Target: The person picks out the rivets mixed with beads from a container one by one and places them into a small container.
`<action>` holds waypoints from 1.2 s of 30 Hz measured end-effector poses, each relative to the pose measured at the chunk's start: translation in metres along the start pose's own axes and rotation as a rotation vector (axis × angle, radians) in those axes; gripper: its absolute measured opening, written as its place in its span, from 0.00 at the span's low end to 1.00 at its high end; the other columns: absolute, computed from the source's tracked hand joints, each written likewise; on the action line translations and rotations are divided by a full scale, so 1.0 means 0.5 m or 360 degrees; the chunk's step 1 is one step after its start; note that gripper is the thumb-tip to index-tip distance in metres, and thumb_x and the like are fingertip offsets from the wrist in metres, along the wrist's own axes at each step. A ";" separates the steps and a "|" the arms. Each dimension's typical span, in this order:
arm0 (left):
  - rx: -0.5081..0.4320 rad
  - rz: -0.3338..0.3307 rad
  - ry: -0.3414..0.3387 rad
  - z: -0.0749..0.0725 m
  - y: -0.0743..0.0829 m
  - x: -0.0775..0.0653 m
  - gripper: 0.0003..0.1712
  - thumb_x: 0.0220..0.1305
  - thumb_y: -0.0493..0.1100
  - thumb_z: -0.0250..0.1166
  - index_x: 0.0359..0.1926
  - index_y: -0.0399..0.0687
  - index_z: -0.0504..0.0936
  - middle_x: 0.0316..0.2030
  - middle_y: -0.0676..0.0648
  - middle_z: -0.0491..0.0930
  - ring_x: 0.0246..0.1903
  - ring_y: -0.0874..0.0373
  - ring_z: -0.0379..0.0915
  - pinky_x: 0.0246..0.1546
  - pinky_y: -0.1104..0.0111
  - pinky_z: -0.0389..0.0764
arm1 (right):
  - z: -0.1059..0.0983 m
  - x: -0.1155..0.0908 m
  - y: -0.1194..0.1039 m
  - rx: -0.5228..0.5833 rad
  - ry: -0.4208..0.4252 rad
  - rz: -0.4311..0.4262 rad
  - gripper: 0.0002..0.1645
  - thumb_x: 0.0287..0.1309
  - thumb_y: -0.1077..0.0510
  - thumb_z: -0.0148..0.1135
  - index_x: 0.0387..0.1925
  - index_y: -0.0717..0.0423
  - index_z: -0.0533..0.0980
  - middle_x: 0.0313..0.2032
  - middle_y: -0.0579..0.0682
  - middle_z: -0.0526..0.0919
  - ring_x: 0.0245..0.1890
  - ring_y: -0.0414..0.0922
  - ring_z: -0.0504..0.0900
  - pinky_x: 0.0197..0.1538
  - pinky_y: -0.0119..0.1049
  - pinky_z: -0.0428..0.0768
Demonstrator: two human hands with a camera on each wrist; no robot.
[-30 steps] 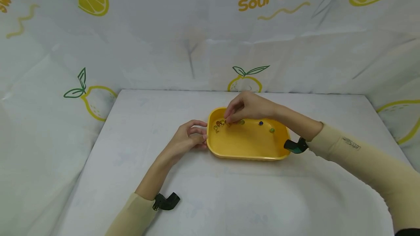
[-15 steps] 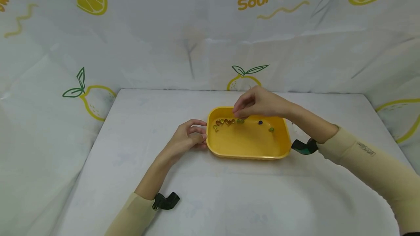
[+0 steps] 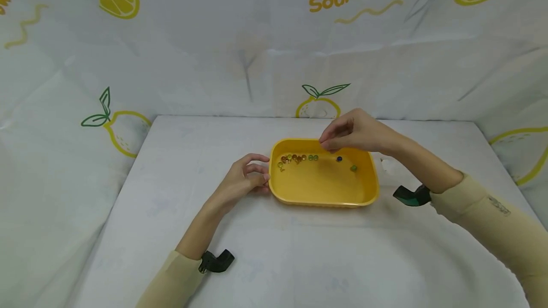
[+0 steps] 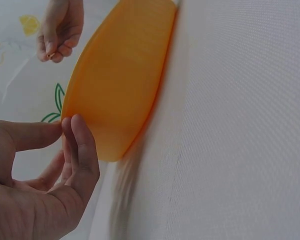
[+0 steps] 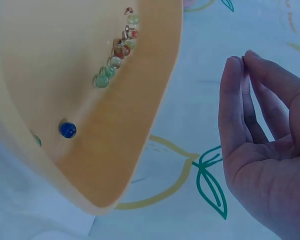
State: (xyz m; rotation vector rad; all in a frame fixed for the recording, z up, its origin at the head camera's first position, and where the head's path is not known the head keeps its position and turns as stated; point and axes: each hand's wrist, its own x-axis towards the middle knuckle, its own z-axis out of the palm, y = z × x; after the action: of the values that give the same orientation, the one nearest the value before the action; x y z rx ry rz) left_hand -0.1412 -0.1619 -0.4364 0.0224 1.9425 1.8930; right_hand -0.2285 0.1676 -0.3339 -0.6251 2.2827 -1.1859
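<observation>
Right hand (image 3: pixel 359 132) has shifted right along the tray's back side since the earlier frame, uncovering two green beads (image 3: pixel 310 158); left hand (image 3: pixel 246 177) and yellow tray (image 3: pixel 317 184) look about unmoved. Tiny piece (image 4: pixel 51 56) is pinched in the right fingertips, up near the back rim; brownish in left wrist view, too small to identify. Tip pinch, likely because it's too small for a fuller grip; other fingers bent behind. Amber beads (image 3: pixel 294 158) cluster toward the tray's left end, near the back wall, the two greens continuing that row; perhaps kept there so the middle stays usable. Blue bead (image 3: pixel 339 159) and lone green bead (image 3: pixel 353 168) sit apart, further right. Tray lies flat on the white table (image 3: pixel 257 251). Left fingers bent, partly spread, touching the tray's outer left end, probably steadying it against sliding. Lemon-print backdrop (image 3: pixel 205 61) hangs behind; dark devices (image 3: pixel 217 261) on both wrists.
</observation>
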 end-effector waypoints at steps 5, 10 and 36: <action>-0.0021 0.0012 -0.0018 -0.002 -0.001 0.000 0.31 0.71 0.32 0.67 0.72 0.49 0.72 0.50 0.37 0.82 0.38 0.53 0.87 0.47 0.61 0.95 | -0.014 -0.015 0.006 0.0000 0.0051 0.0010 0.12 0.68 0.59 0.75 0.48 0.63 0.88 0.40 0.52 0.94 0.42 0.46 0.94 0.53 0.39 0.94; -0.0028 0.0024 -0.0026 -0.002 -0.001 0.002 0.31 0.71 0.32 0.67 0.72 0.50 0.72 0.50 0.37 0.82 0.38 0.53 0.87 0.47 0.61 0.95 | -0.022 -0.032 0.009 -0.0013 0.0115 0.0032 0.12 0.68 0.59 0.75 0.48 0.62 0.88 0.44 0.56 0.94 0.43 0.49 0.94 0.53 0.39 0.94; -0.0012 0.0024 -0.0008 -0.001 -0.006 0.003 0.31 0.70 0.32 0.66 0.71 0.51 0.72 0.49 0.38 0.83 0.38 0.54 0.87 0.47 0.60 0.95 | -0.056 -0.105 0.066 0.0002 0.0342 0.0176 0.17 0.70 0.55 0.74 0.52 0.63 0.87 0.45 0.52 0.93 0.46 0.50 0.93 0.52 0.35 0.93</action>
State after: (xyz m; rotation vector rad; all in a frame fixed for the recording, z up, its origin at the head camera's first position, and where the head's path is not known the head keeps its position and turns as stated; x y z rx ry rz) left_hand -0.1418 -0.1623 -0.4395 0.0394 1.9373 1.9079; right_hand -0.2106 0.2331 -0.3363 -0.3805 2.4576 -1.2530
